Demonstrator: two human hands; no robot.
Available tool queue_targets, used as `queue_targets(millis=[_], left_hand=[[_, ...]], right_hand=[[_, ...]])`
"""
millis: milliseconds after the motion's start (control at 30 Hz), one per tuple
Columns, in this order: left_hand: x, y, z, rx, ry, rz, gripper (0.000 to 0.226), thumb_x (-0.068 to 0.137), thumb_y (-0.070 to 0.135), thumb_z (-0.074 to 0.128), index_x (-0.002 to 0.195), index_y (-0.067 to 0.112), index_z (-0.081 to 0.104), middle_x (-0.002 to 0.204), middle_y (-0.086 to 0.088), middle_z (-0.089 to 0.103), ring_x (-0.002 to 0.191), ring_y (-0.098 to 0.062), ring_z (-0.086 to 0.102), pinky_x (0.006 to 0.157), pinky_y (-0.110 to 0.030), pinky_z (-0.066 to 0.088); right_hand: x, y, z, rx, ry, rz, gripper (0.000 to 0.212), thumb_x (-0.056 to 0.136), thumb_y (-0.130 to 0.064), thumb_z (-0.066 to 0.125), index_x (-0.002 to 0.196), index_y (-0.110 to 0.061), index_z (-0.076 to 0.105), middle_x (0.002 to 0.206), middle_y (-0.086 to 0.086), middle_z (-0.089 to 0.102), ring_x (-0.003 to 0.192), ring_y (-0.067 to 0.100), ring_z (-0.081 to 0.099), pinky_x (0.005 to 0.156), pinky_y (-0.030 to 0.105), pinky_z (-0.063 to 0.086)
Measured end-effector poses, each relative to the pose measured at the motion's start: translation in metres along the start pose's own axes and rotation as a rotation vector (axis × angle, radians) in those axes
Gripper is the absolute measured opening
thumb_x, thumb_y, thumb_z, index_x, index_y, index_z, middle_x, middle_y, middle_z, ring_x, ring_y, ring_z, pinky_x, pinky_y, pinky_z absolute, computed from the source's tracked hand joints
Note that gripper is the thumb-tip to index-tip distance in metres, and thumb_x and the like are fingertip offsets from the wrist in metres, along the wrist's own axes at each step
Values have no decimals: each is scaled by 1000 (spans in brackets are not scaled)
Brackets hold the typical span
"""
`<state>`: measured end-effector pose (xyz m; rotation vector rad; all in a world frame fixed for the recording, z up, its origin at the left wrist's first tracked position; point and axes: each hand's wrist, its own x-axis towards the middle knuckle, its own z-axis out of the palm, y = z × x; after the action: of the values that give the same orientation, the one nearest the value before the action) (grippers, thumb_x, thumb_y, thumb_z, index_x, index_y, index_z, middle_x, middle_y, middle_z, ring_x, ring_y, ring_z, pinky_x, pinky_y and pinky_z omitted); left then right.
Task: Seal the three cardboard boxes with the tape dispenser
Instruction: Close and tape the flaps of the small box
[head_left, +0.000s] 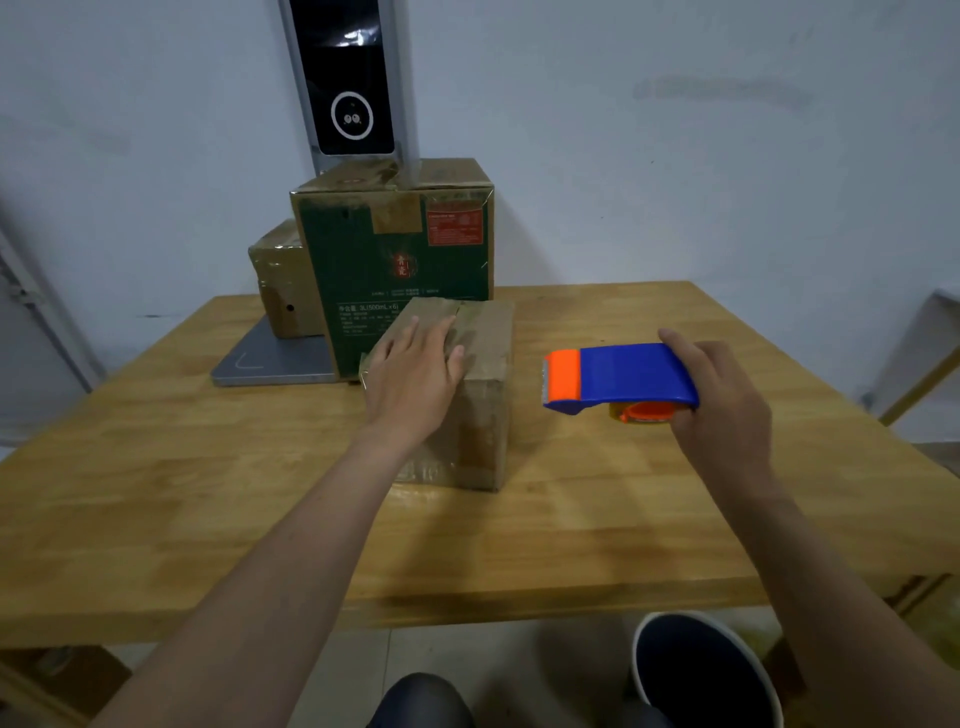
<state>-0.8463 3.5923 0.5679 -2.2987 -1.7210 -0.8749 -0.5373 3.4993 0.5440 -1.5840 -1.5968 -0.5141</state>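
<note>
A small brown cardboard box (480, 415) stands in the middle of the wooden table (597, 519), its top flaps meeting in a seam. My left hand (415, 374) lies flat on its top, fingers straight. To the right of the box my right hand (719, 400) grips a blue and orange tape dispenser (618, 376) just above the table, its orange blade end pointing left toward the box. Behind stands a taller green-printed box (400, 260), and a third brown box (283, 280) sits to its left, partly hidden.
A grey stand with a black screen (345, 78) rises behind the boxes, its flat base (270, 361) on the table's far left. A white wall is behind. Below the table's near edge sits a dark round bin (701, 670) on the floor.
</note>
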Motion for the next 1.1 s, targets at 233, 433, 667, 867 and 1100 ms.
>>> queue_targets(millis=[233, 433, 667, 867, 1100], left_hand=[[3, 24, -6, -165, -52, 52, 65, 101, -4, 41, 157, 27, 33, 168, -3, 22, 157, -22, 9, 125, -49, 7], [4, 38, 4, -162, -42, 5, 64, 105, 51, 42, 159, 20, 26, 166, -5, 29, 155, -19, 18, 126, -45, 18], [6, 35, 17, 10, -51, 59, 80, 93, 74, 38, 156, 24, 30, 163, -6, 36, 156, -20, 16, 126, -48, 14], [5, 38, 16, 57, -29, 97, 73, 96, 69, 39, 153, 24, 37, 155, -3, 48, 155, -21, 21, 126, -49, 11], [1, 31, 6, -78, -70, 172, 96, 87, 80, 45, 158, 19, 27, 168, -7, 22, 156, -14, 5, 128, -46, 3]], right_hand=[[-1, -12, 11, -34, -83, -17, 91, 66, 12, 58, 146, -30, 47, 117, 4, 55, 97, 25, 55, 48, 38, 49], [0, -10, 11, -52, -58, 2, 88, 68, 11, 58, 144, -30, 48, 116, 4, 54, 93, 25, 54, 50, 36, 49], [14, -27, 16, -282, -298, 84, 62, 88, -4, 49, 139, -40, 49, 111, 6, 48, 87, 36, 56, 62, 38, 47], [-9, 3, 22, -114, -682, 382, 50, 85, -2, 52, 123, -34, 55, 100, 7, 63, 85, 35, 67, 61, 38, 52], [-1, -10, 35, 42, -932, 606, 32, 90, -9, 67, 117, -23, 58, 108, 8, 57, 65, 33, 71, 44, 40, 58]])
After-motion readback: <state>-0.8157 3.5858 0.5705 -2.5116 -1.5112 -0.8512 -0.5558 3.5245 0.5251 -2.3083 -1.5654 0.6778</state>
